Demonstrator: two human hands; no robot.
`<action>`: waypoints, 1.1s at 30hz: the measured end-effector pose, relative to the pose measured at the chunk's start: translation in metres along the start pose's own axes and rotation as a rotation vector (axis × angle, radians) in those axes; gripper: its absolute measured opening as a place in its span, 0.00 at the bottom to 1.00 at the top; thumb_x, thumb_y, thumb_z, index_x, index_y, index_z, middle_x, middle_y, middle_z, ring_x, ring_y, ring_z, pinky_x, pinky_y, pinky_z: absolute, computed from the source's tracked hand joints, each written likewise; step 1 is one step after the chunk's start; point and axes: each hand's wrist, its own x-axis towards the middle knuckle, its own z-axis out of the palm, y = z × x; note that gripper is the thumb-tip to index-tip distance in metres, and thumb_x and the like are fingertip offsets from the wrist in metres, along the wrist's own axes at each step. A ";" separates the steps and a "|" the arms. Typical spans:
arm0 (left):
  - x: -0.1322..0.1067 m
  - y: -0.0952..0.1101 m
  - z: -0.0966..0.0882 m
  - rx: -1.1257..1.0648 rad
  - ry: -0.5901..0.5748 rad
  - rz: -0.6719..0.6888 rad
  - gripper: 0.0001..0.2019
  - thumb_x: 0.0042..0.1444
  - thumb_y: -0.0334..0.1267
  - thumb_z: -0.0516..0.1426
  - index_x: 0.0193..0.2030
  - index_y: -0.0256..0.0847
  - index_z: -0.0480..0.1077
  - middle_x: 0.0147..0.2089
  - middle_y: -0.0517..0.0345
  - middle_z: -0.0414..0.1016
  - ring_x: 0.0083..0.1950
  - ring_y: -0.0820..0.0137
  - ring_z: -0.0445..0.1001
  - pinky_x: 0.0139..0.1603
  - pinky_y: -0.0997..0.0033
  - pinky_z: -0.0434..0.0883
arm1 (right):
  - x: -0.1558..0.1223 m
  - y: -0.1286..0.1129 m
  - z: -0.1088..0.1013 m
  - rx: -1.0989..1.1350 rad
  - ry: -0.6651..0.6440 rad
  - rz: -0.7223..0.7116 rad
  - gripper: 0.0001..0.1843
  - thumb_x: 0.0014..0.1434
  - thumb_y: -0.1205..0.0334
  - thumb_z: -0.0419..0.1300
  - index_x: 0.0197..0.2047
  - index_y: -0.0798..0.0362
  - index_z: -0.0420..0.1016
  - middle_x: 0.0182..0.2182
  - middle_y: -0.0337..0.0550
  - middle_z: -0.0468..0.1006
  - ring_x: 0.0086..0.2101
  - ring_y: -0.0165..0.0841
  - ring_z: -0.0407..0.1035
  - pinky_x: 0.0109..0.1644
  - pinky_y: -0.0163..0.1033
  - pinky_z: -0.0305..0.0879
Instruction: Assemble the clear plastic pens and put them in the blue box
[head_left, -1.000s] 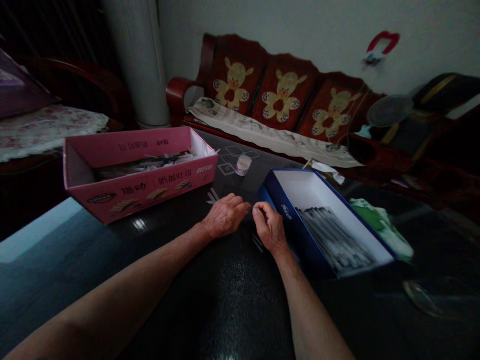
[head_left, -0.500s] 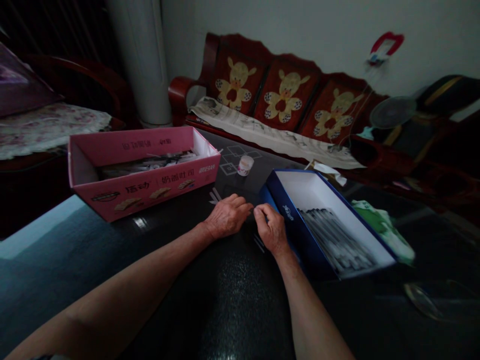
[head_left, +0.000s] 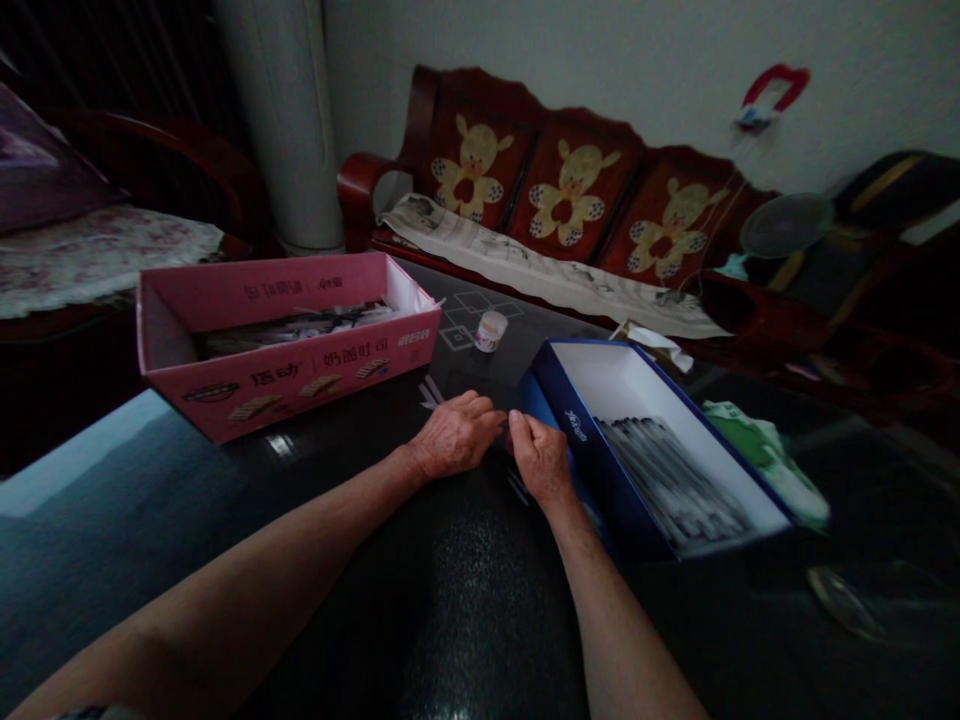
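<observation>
Over the dark table, my left hand [head_left: 459, 434] and my right hand [head_left: 538, 452] meet fingertip to fingertip. Both are closed in a pinch; what lies between the fingers is too small and dark to make out. Thin pale strips [head_left: 431, 392] lie just beyond my left hand, and more slim strips [head_left: 517, 488] show under my right wrist. A pink cardboard box [head_left: 300, 385] on the left holds a loose heap of thin clear and dark pieces. Close by my right hand, a blue box [head_left: 611, 480] with a white inside holds a row of slender grey, wrapped-looking sticks [head_left: 667, 475].
A small white tub [head_left: 491, 331] stands between the boxes. Right of the blue box lies a green and white packet [head_left: 769, 460], with glasses [head_left: 847, 600] nearer me. A wooden sofa [head_left: 570, 200] with bear-patterned cushions stands behind the table [head_left: 360, 600].
My right hand's fingers have curled in and the thumb now points up beside my left fingertips. The boxes and tub have stayed in place.
</observation>
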 end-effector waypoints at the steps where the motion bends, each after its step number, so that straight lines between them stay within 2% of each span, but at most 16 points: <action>1: 0.000 0.000 0.000 0.000 -0.002 -0.003 0.13 0.65 0.36 0.47 0.45 0.35 0.71 0.35 0.52 0.69 0.36 0.66 0.64 0.37 0.68 0.67 | 0.000 0.000 0.000 -0.001 -0.001 0.028 0.25 0.65 0.50 0.44 0.19 0.50 0.63 0.17 0.39 0.68 0.22 0.30 0.62 0.28 0.35 0.54; 3: 0.000 -0.001 0.000 -0.004 -0.001 -0.011 0.13 0.64 0.36 0.48 0.46 0.35 0.71 0.35 0.52 0.70 0.36 0.66 0.64 0.38 0.67 0.67 | 0.000 -0.001 -0.001 0.001 -0.010 0.017 0.25 0.66 0.50 0.44 0.21 0.51 0.65 0.19 0.40 0.70 0.23 0.31 0.63 0.29 0.35 0.54; 6: 0.000 -0.001 0.000 -0.015 -0.002 -0.008 0.13 0.64 0.36 0.47 0.46 0.35 0.71 0.35 0.52 0.69 0.37 0.66 0.64 0.38 0.67 0.68 | 0.000 -0.002 -0.003 0.001 -0.027 -0.082 0.21 0.65 0.53 0.45 0.26 0.52 0.68 0.23 0.41 0.73 0.25 0.30 0.65 0.31 0.34 0.56; 8: 0.000 0.000 -0.001 -0.020 -0.005 -0.003 0.13 0.65 0.36 0.47 0.45 0.34 0.71 0.35 0.52 0.69 0.37 0.66 0.64 0.39 0.66 0.68 | 0.000 -0.002 -0.003 -0.003 -0.029 -0.095 0.21 0.65 0.53 0.46 0.24 0.52 0.67 0.22 0.40 0.72 0.25 0.30 0.64 0.30 0.34 0.56; 11: 0.000 0.000 -0.001 -0.023 -0.009 0.007 0.14 0.65 0.36 0.47 0.43 0.34 0.72 0.35 0.51 0.69 0.36 0.66 0.64 0.38 0.66 0.68 | 0.000 -0.003 -0.001 -0.003 -0.019 -0.003 0.25 0.65 0.50 0.45 0.20 0.51 0.64 0.17 0.40 0.70 0.22 0.30 0.63 0.28 0.35 0.55; 14: -0.001 -0.001 0.000 -0.016 0.001 0.006 0.14 0.65 0.36 0.46 0.43 0.34 0.72 0.34 0.51 0.69 0.36 0.67 0.64 0.37 0.67 0.68 | 0.000 -0.004 0.003 0.047 -0.029 0.081 0.27 0.64 0.46 0.46 0.18 0.51 0.66 0.15 0.41 0.70 0.20 0.31 0.65 0.27 0.35 0.58; 18: -0.001 -0.003 0.000 -0.010 0.036 0.000 0.15 0.66 0.36 0.46 0.45 0.36 0.73 0.35 0.51 0.70 0.36 0.67 0.65 0.38 0.66 0.68 | 0.001 -0.005 0.007 0.292 -0.062 0.271 0.27 0.59 0.41 0.50 0.20 0.52 0.69 0.17 0.42 0.73 0.18 0.32 0.67 0.23 0.34 0.62; 20: 0.000 -0.002 -0.001 -0.003 0.098 -0.007 0.14 0.65 0.36 0.47 0.47 0.38 0.73 0.39 0.50 0.72 0.40 0.66 0.67 0.42 0.64 0.69 | 0.002 -0.006 0.010 0.424 -0.047 0.382 0.26 0.56 0.39 0.53 0.21 0.53 0.71 0.18 0.42 0.74 0.18 0.32 0.68 0.22 0.35 0.64; 23: 0.001 0.000 -0.004 -0.008 0.251 -0.045 0.13 0.63 0.38 0.52 0.51 0.39 0.70 0.50 0.47 0.71 0.51 0.62 0.67 0.51 0.56 0.68 | 0.005 -0.007 0.012 0.570 0.078 0.502 0.26 0.53 0.37 0.56 0.23 0.54 0.71 0.18 0.41 0.74 0.19 0.32 0.69 0.23 0.35 0.67; 25: 0.001 0.003 -0.004 -0.070 0.345 -0.111 0.12 0.62 0.40 0.53 0.49 0.37 0.70 0.50 0.46 0.72 0.52 0.61 0.68 0.52 0.56 0.68 | 0.005 -0.011 0.013 0.685 0.178 0.571 0.26 0.53 0.37 0.56 0.24 0.54 0.71 0.19 0.41 0.74 0.20 0.31 0.69 0.24 0.35 0.68; 27: 0.000 0.006 -0.004 -0.218 0.408 -0.234 0.12 0.63 0.41 0.52 0.45 0.36 0.71 0.44 0.48 0.74 0.46 0.64 0.71 0.48 0.60 0.70 | 0.003 -0.019 0.016 0.800 0.204 0.612 0.25 0.55 0.38 0.55 0.27 0.54 0.71 0.21 0.41 0.75 0.22 0.30 0.70 0.26 0.35 0.69; 30: 0.001 0.006 -0.001 -0.595 0.428 -0.516 0.17 0.64 0.46 0.48 0.48 0.37 0.70 0.37 0.54 0.74 0.35 0.71 0.72 0.37 0.69 0.72 | -0.005 -0.036 0.025 0.871 0.080 0.594 0.24 0.56 0.40 0.54 0.29 0.54 0.71 0.22 0.40 0.75 0.22 0.28 0.69 0.24 0.32 0.66; 33: 0.005 0.001 0.000 -1.024 0.410 -0.759 0.19 0.62 0.49 0.50 0.50 0.37 0.68 0.35 0.56 0.74 0.27 0.75 0.71 0.27 0.75 0.70 | -0.014 -0.049 0.036 0.840 -0.071 0.549 0.24 0.58 0.40 0.53 0.31 0.54 0.73 0.25 0.41 0.77 0.21 0.26 0.69 0.21 0.30 0.62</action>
